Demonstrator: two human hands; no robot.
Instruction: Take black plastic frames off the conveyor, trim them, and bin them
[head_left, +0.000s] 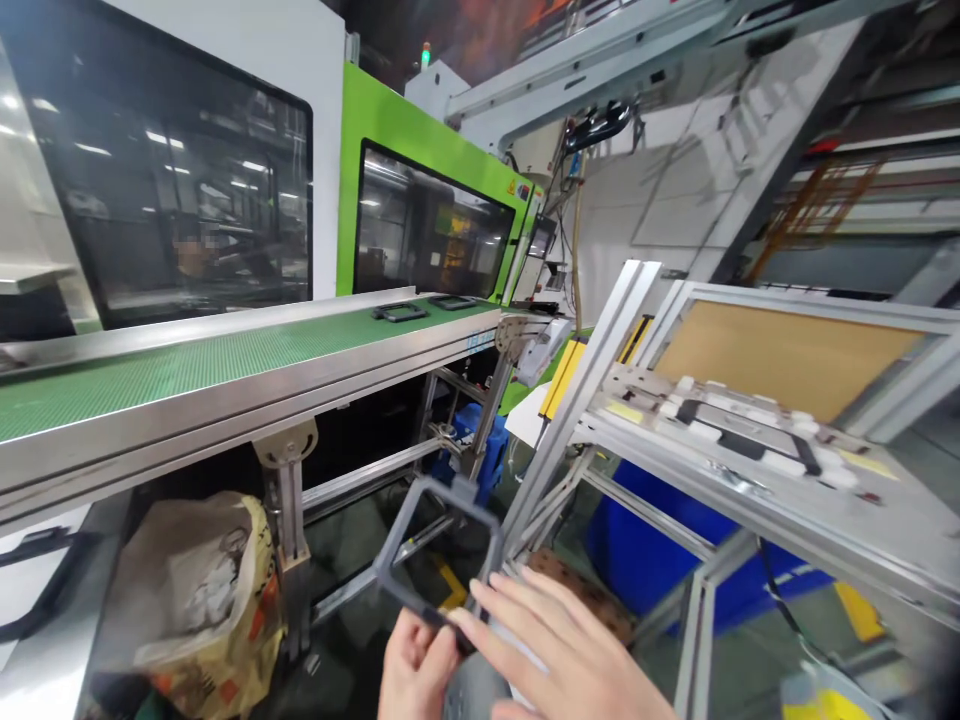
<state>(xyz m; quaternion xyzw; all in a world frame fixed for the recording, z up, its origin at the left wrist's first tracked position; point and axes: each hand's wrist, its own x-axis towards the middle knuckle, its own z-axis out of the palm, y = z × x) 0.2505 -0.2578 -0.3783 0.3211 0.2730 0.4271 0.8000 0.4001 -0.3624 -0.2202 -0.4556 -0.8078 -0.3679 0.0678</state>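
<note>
A dark grey plastic rectangular frame [403, 525] is held up, tilted, at the lower middle of the head view. My left hand [416, 668] pinches its near edge between thumb and fingers. Stretched out, the fingers of my right hand [559, 645] lie against the frame's near right corner, partly covering it. Two similar dark frames, a nearer frame [400, 313] and a farther frame [452, 302], rest on the green conveyor belt [187, 360].
On the right, a metal fixture table [757, 490] carries a dark frame among white blocks. An open bag [202, 600] with pale scraps stands under the conveyor. At the left edge, another dark frame [45, 590] lies on a bench. A green-and-white machine [352, 200] stands behind.
</note>
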